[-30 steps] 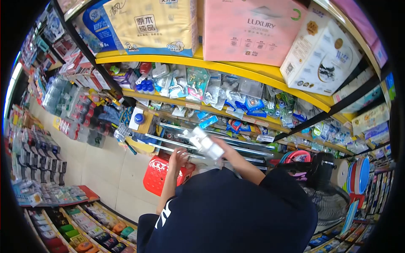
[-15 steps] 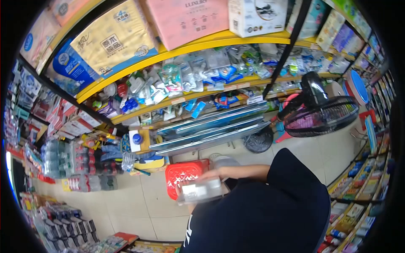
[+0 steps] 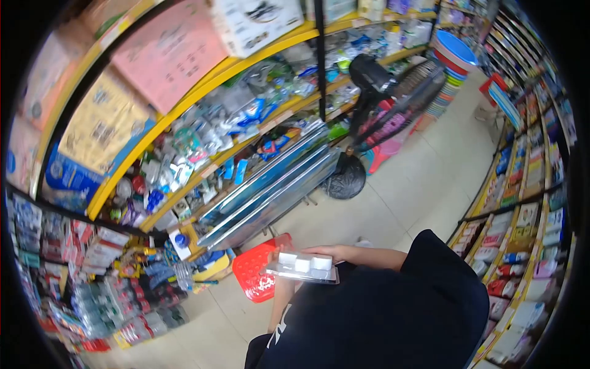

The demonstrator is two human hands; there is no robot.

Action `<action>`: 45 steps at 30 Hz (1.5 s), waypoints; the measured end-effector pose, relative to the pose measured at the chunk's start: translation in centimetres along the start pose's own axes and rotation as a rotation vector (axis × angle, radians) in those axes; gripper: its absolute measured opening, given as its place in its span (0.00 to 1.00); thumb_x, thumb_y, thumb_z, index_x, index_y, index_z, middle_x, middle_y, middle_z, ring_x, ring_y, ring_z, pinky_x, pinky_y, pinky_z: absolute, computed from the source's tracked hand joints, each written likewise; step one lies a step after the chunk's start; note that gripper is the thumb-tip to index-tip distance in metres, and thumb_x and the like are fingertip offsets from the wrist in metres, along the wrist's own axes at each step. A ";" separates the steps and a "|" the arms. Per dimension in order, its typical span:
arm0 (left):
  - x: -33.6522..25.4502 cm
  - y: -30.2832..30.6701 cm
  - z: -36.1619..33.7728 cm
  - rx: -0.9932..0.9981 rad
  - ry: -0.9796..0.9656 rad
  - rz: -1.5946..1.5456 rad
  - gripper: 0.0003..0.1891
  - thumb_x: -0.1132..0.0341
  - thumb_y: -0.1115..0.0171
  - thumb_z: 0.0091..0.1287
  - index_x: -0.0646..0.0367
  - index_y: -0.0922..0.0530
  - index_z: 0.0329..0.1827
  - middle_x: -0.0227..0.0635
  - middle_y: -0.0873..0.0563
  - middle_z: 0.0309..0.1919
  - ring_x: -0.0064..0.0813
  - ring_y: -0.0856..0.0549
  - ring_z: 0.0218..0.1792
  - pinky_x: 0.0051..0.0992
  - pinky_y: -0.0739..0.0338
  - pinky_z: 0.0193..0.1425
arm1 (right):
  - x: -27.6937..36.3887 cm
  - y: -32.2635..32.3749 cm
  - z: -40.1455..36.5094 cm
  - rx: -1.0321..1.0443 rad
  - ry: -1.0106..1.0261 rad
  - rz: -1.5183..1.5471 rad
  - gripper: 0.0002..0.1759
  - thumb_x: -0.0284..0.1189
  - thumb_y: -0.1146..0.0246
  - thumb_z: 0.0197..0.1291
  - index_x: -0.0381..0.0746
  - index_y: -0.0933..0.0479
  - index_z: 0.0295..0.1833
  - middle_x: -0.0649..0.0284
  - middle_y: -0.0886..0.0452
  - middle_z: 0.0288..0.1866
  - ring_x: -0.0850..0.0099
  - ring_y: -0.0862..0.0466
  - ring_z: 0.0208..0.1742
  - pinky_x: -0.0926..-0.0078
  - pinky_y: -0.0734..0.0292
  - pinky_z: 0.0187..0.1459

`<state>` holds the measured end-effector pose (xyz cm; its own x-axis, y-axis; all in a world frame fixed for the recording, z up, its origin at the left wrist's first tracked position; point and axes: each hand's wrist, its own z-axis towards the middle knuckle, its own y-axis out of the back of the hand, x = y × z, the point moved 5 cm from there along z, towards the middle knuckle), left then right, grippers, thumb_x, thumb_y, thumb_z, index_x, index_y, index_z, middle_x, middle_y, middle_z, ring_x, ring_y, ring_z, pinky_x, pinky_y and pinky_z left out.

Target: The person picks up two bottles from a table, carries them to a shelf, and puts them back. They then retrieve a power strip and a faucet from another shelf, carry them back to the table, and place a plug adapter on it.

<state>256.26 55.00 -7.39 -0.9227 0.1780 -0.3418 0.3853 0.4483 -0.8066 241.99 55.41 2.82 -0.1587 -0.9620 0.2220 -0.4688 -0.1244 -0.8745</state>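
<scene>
A clear plastic package [image 3: 302, 267] with several white blocks inside is held in front of the dark shirt. My right hand [image 3: 329, 251] grips its far edge from the right. My left hand [image 3: 284, 280] is at the package's left end, with the fingers mostly hidden under and behind it. Just beyond and to the left of the package stands a red plastic stool [image 3: 253, 270], partly covered by the left hand and the package.
Yellow-edged shelves [image 3: 227, 67] of packaged goods curve across the front. Flat glossy panels [image 3: 270, 197] lean below them. Further right are a black fan [image 3: 393, 104], a black bag [image 3: 345, 178] and stacked basins [image 3: 452, 67]. Bottle packs [image 3: 117, 301] lie left; more shelves [image 3: 510, 246] line the right.
The view has turned to the right, so the shelves appear tilted. The package has turned and its white blocks now show clearly. Both hands remain at it.
</scene>
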 end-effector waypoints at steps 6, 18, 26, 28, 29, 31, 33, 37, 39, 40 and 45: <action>9.7 -11.6 -0.8 0.038 0.318 0.278 0.28 0.44 0.66 0.60 0.56 0.40 0.54 0.36 0.30 0.45 0.37 0.31 0.48 0.37 0.37 0.52 | 0.6 7.6 -9.3 -0.098 0.341 0.137 0.19 0.39 0.55 0.58 0.37 0.32 0.48 0.64 0.25 0.42 0.76 0.25 0.41 0.78 0.30 0.43; 40.2 -30.5 -9.4 0.426 0.836 0.223 0.29 0.46 0.64 0.60 0.58 0.41 0.57 0.38 0.35 0.55 0.37 0.35 0.55 0.36 0.44 0.59 | 0.7 23.7 -42.7 -0.674 1.171 -0.009 0.21 0.40 0.61 0.61 0.38 0.42 0.55 0.61 0.34 0.53 0.73 0.31 0.50 0.76 0.35 0.50; 54.4 -33.7 -10.7 0.512 1.252 0.677 0.24 0.56 0.55 0.59 0.62 0.39 0.55 0.42 0.29 0.49 0.36 0.30 0.51 0.36 0.40 0.56 | -6.6 21.5 -57.4 -0.661 1.480 0.327 0.26 0.39 0.57 0.59 0.38 0.48 0.60 0.57 0.38 0.56 0.70 0.35 0.55 0.74 0.39 0.53; 58.3 -34.8 -10.3 0.552 1.362 0.746 0.23 0.58 0.54 0.59 0.62 0.39 0.54 0.42 0.29 0.49 0.36 0.29 0.50 0.36 0.38 0.55 | -7.9 20.9 -60.0 -0.580 1.563 0.425 0.29 0.41 0.55 0.57 0.37 0.50 0.61 0.58 0.38 0.56 0.70 0.36 0.56 0.73 0.41 0.54; 59.9 -36.3 -10.8 0.521 1.400 0.749 0.22 0.59 0.55 0.59 0.63 0.39 0.54 0.43 0.29 0.49 0.37 0.29 0.50 0.37 0.37 0.54 | -8.1 20.9 -61.1 -0.532 1.633 0.474 0.31 0.43 0.51 0.54 0.37 0.48 0.60 0.58 0.39 0.57 0.67 0.37 0.57 0.70 0.42 0.56; 63.8 -38.4 -11.0 0.526 1.488 0.665 0.22 0.59 0.56 0.60 0.63 0.39 0.54 0.43 0.29 0.49 0.39 0.29 0.49 0.38 0.36 0.53 | -7.9 22.0 -63.2 -0.352 1.832 0.491 0.28 0.40 0.55 0.57 0.37 0.48 0.60 0.58 0.39 0.57 0.67 0.38 0.57 0.70 0.41 0.55; 68.0 -40.4 -10.3 0.541 1.540 0.586 0.23 0.57 0.59 0.60 0.62 0.40 0.55 0.44 0.31 0.51 0.41 0.30 0.50 0.40 0.37 0.54 | -6.6 23.4 -66.0 -0.207 1.965 0.443 0.25 0.40 0.58 0.58 0.36 0.44 0.58 0.59 0.38 0.57 0.67 0.39 0.58 0.70 0.41 0.56; 74.8 -46.0 -6.8 0.519 1.515 0.531 0.24 0.57 0.58 0.59 0.63 0.41 0.56 0.43 0.31 0.51 0.41 0.31 0.51 0.39 0.39 0.55 | -0.8 29.0 -72.7 -0.110 2.080 0.518 0.24 0.42 0.60 0.59 0.36 0.38 0.54 0.58 0.31 0.50 0.67 0.34 0.54 0.71 0.40 0.55; 78.3 -51.5 -5.8 0.615 1.466 0.480 0.25 0.56 0.60 0.59 0.62 0.41 0.56 0.43 0.32 0.52 0.41 0.31 0.52 0.39 0.39 0.55 | 4.7 30.9 -77.5 -0.272 2.061 0.547 0.25 0.43 0.61 0.59 0.36 0.38 0.53 0.58 0.30 0.48 0.66 0.32 0.52 0.72 0.40 0.54; 80.1 -54.0 -5.3 0.645 1.477 0.413 0.26 0.54 0.60 0.59 0.63 0.41 0.56 0.43 0.32 0.52 0.41 0.31 0.51 0.39 0.39 0.55 | 7.4 31.7 -79.8 -0.354 2.038 0.550 0.25 0.44 0.61 0.59 0.36 0.38 0.53 0.58 0.29 0.47 0.66 0.31 0.51 0.73 0.39 0.53; 86.5 -63.2 -2.4 0.676 1.610 0.028 0.33 0.43 0.63 0.58 0.62 0.43 0.58 0.44 0.34 0.53 0.43 0.33 0.52 0.40 0.41 0.56 | 18.6 30.9 -88.0 -0.201 1.982 0.512 0.32 0.51 0.62 0.56 0.36 0.41 0.56 0.54 0.32 0.50 0.64 0.31 0.51 0.68 0.36 0.52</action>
<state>152.11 44.22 15.18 0.1581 0.9839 0.0829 -0.0515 0.0921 -0.9944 148.09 55.05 17.93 -0.7375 0.6416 0.2107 -0.1323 0.1687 -0.9767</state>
